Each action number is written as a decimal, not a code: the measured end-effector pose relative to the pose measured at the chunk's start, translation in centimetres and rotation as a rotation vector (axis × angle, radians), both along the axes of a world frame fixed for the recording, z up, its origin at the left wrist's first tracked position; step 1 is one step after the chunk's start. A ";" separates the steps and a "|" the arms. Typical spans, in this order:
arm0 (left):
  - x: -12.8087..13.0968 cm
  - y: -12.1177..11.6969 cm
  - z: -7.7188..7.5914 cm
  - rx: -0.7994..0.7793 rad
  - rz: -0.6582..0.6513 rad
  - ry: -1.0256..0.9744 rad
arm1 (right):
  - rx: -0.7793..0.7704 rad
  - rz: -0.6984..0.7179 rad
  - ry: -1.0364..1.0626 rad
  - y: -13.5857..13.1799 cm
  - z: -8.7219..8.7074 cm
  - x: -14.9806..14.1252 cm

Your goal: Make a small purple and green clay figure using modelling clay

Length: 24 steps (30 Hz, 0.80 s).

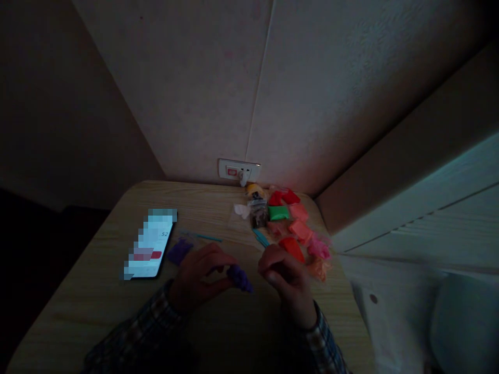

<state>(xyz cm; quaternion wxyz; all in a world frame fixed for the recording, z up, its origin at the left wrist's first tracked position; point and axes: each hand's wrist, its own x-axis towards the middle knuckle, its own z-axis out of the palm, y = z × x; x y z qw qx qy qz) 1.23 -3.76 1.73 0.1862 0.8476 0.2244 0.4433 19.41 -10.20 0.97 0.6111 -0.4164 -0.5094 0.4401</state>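
Beyond dark plaid cloth sleeves, a lumpy purple clay-like piece, pinched above the wood-grain tabletop by the left hand, could be deformed by excess fingertip pressure, while any grip by the curled right hand cannot be determined.

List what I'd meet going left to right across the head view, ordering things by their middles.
Phone → purple packet → left hand → purple lump in its fingertips → right hand → bright pink packet.
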 end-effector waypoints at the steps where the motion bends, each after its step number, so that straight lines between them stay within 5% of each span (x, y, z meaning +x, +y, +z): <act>1: 0.0 0.0 0.0 0.005 0.001 -0.002 | 0.000 -0.002 0.003 0.0 0.0 0.0; 24: 0.1 0.0 -0.1 -0.002 -0.032 0.015 | 0.005 0.041 0.029 0.0 -0.1 0.1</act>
